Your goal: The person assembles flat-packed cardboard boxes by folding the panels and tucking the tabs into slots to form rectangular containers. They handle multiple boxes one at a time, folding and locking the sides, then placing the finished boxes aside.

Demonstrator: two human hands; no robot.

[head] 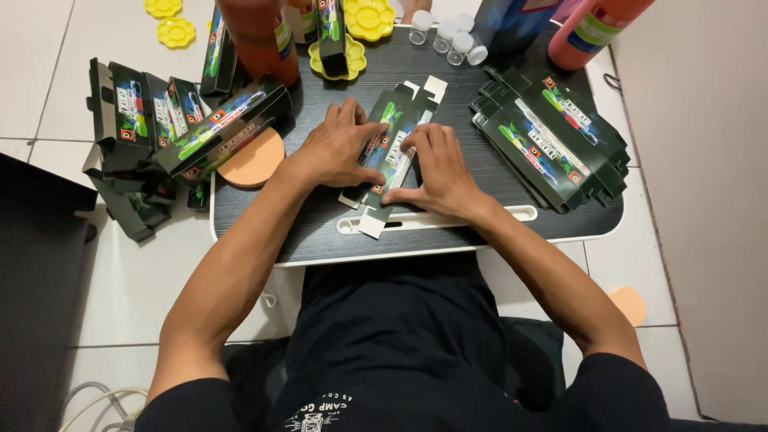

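Note:
A flat, unfolded dark green carton (391,128) with white flaps lies on the small black lap table (448,232). My left hand (338,148) presses on its left side, fingers spread over the printed face. Gripping the carton's right edge is my right hand (436,170), thumb stretched toward the lower flap. Both hands touch the same carton.
A fanned stack of flat cartons (552,144) lies at the table's right. Assembled boxes (172,128) pile up at the left, partly on the floor. An orange sponge disc (254,162), yellow palettes (368,20), small clear jars (448,36) and orange-red bottles (588,32) crowd the far edge.

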